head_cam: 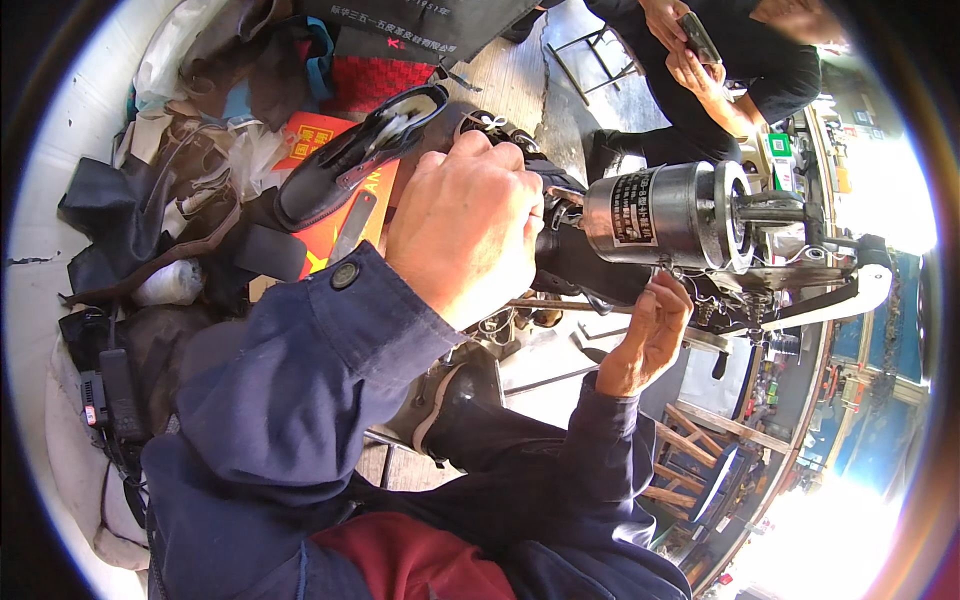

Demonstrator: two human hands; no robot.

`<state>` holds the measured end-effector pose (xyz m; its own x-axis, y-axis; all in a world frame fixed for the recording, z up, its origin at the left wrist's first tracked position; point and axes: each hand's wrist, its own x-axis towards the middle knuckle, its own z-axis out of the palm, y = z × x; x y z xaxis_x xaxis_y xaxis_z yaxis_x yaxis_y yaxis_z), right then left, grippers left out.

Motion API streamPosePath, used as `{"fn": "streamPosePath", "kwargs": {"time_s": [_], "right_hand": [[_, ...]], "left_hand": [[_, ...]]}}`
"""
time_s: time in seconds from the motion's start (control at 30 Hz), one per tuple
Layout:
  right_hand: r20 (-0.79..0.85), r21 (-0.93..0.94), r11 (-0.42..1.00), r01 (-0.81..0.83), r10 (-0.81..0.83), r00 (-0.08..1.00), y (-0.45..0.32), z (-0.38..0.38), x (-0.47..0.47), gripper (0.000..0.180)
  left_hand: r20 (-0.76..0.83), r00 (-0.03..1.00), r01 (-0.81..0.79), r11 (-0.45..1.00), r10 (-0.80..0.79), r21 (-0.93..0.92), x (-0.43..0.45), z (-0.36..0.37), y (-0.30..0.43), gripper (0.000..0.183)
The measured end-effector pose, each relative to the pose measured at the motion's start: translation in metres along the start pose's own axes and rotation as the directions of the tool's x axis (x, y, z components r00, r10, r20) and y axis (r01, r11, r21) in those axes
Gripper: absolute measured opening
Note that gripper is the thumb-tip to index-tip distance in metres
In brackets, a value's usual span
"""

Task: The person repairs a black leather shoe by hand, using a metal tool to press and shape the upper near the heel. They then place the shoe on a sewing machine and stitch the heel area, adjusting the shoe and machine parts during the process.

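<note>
A steel shoe-patching sewing machine [660, 214] with a cylindrical head and a labelled plate reaches in from the right. Beneath its head lies a black shoe [581, 262]; part of it is covered by my left hand [465, 217], which is curled over it with the fingertips hidden. My right hand [649, 334] is raised at the lower side of the cylinder, thumb and fingers close together by the metal. Whether it pinches thread there is too small to tell. Left of my left hand, another black shoe [360, 157] rests on its side on a red and orange box [382, 199].
A grey metal strip [354, 225] lies on the box. Leather scraps [120, 202] and a white thread spool [171, 283] crowd the left. Across from me sits a person holding a phone [699, 37]. A wooden-framed stool [686, 457] stands at lower right.
</note>
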<state>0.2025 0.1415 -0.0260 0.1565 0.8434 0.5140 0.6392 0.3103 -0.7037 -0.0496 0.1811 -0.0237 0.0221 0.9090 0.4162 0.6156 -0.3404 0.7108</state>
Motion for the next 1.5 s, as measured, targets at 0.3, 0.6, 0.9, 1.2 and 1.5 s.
{"fn": "streamPosePath", "kwargs": {"time_s": [0.3,0.6,0.9,1.2,1.5], "right_hand": [[0.048,0.023,0.997,-0.077,0.076,0.996,0.015,-0.007,-0.011,0.041],[0.068,0.035,0.999,-0.015,0.013,0.998,0.020,-0.009,-0.014,0.041],[0.050,0.057,0.998,-0.030,0.027,0.998,0.027,-0.011,-0.017,0.040],[0.060,0.056,0.998,-0.039,0.036,0.998,0.026,-0.011,-0.018,0.039],[0.055,0.059,0.998,-0.038,0.034,0.998,0.026,-0.010,-0.018,0.040]], "left_hand": [[-0.041,0.999,-0.026,1.000,0.026,0.011,0.001,0.000,-0.001,0.005],[-0.071,0.997,-0.024,1.000,0.025,0.017,-0.001,0.002,-0.001,0.008],[-0.073,0.996,-0.049,0.998,0.051,0.033,-0.003,0.000,0.001,0.007],[-0.080,0.995,-0.060,0.998,0.061,0.020,-0.003,0.000,0.001,0.007],[-0.085,0.994,-0.059,0.998,0.062,0.035,-0.003,0.001,0.001,0.006]]}}
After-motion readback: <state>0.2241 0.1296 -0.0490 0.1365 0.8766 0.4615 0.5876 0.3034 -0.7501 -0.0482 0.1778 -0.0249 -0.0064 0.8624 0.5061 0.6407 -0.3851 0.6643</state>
